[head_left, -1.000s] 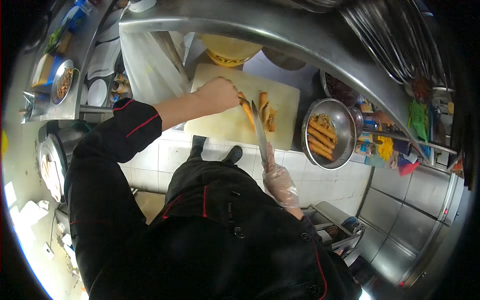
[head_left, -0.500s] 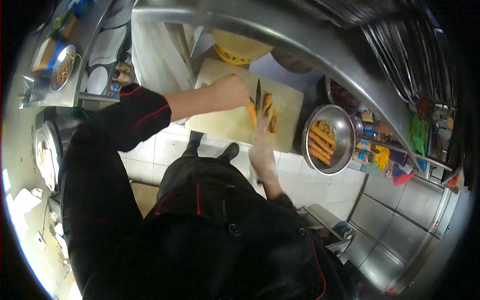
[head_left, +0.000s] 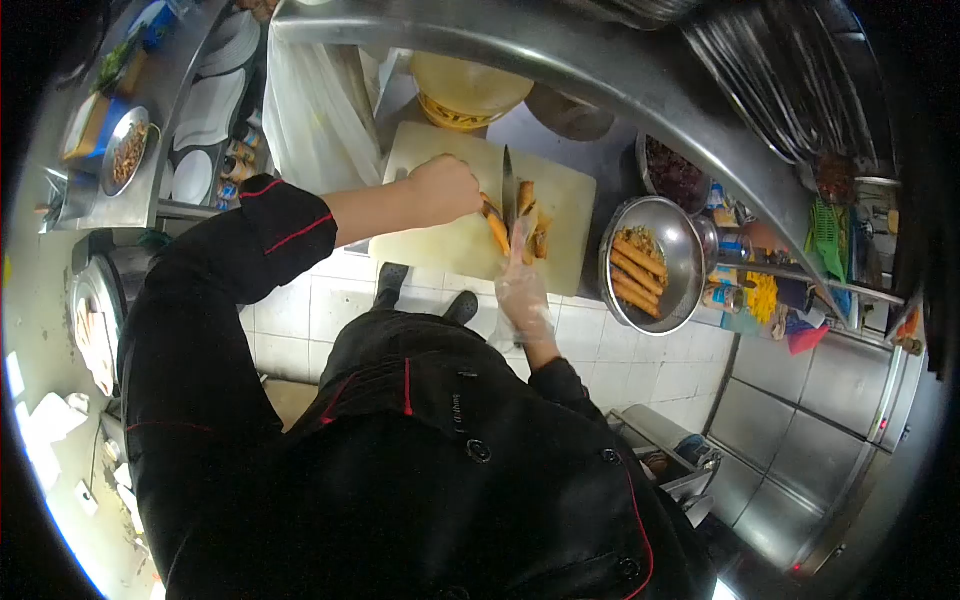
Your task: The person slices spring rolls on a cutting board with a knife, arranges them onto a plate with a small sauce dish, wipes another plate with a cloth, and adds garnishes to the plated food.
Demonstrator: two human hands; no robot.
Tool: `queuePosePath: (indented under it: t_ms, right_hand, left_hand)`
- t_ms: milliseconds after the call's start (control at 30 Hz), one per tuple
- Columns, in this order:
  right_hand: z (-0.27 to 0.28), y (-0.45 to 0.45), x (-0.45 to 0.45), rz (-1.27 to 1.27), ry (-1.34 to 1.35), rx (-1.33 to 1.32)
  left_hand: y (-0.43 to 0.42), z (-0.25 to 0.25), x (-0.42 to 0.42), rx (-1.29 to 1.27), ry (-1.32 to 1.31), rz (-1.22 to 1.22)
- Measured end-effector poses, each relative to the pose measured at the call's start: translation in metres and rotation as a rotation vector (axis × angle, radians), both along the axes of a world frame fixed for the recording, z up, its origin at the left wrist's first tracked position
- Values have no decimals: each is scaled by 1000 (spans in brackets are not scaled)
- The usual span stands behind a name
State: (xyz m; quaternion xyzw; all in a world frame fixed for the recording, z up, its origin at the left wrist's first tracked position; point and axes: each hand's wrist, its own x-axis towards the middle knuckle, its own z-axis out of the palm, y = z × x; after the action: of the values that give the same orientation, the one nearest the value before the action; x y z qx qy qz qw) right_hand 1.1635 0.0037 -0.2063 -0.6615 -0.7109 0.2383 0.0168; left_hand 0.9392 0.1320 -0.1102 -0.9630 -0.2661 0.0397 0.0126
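My bare left hand (head_left: 445, 190) is closed in a fist over the cutting board (head_left: 430, 245). A strip of fried roll (head_left: 497, 232) lies right by its fingertips; whether the fingers hold it is hidden. My right hand (head_left: 523, 303), in a clear plastic glove, grips a kitchen knife (head_left: 508, 182) from the near side, one finger stretched along it. The blade points away from me, between the strip at my left hand and more cut roll pieces (head_left: 526, 195) on the right.
Right of the board, a steel bowl (head_left: 685, 255) holds several whole fried rolls (head_left: 636, 282) and chopped bits. Behind it stands a bowl of dark red food (head_left: 675, 175). A yellow tub (head_left: 465, 100) stands behind the board. A metal shelf edge (head_left: 560, 75) overhangs the back.
The whole view has shifted slightly. My right hand, blurred before, now shows sharply on the knife. The strip by my left hand leans away from the blade, leaving a wider gap.
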Motion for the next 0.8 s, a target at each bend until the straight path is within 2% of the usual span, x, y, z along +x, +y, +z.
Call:
queuePosePath:
  t_ms: [100, 233, 367, 567, 700, 800]
  right_hand:
    - [-1, -14, 2, -20, 2, 6]
    - [10, 6, 4, -37, -50, -116]
    - [44, 26, 13, -35, -60, -134]
    - [70, -22, 30, -34, -72, -161]
    - [105, -42, 3, -62, -13, -251]
    - [106, -47, -2, -44, 39, -163]
  left_hand:
    - [4, -7, -2, 6, 56, 42]
    - [5, -13, -8, 53, 51, 36]
    - [2, -6, -7, 54, -21, 70]
    - [8, 15, -23, -13, 151, 133]
    - [4, 13, -31, -28, 102, 149]
    - [1, 13, -30, -60, 86, 157]
